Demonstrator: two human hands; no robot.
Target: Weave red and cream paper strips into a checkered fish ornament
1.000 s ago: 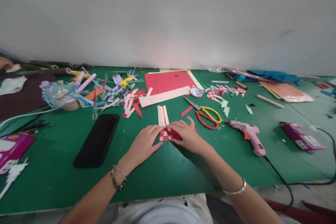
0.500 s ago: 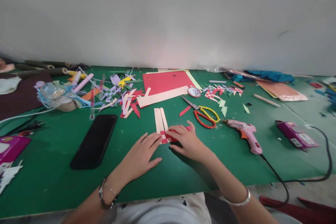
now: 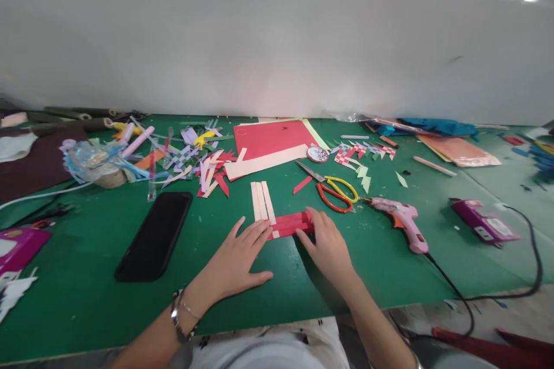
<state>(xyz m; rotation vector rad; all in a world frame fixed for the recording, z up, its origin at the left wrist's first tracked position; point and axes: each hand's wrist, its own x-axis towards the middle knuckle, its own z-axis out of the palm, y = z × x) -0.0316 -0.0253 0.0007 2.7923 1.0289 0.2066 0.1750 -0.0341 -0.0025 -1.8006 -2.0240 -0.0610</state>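
Cream paper strips [image 3: 261, 199] and red paper strips [image 3: 288, 223] cross in a small woven piece on the green table. The cream ones point away from me, the red ones to the right. My left hand [image 3: 231, 256] lies flat, its fingertips pressing the left end of the weave and its thumb spread out. Fingertips hide part of the crossing. At the right end, my right hand [image 3: 329, 245] has the red strips between thumb and fingers. Beyond it lie scissors [image 3: 331, 190] with red and yellow handles.
A black phone [image 3: 154, 236] lies at left, a pink glue gun [image 3: 400, 216] with its cord at right. Farther back are red paper sheets [image 3: 268, 138], a round dish [image 3: 317, 153], paper scraps [image 3: 216, 167] and checkered woven pieces [image 3: 346, 155]. A purple box [image 3: 482, 220] stands far right.
My right hand has slid right from the crossing to the red strips' right end, uncovering them. My left hand stays on the weave. The view has shifted slightly.
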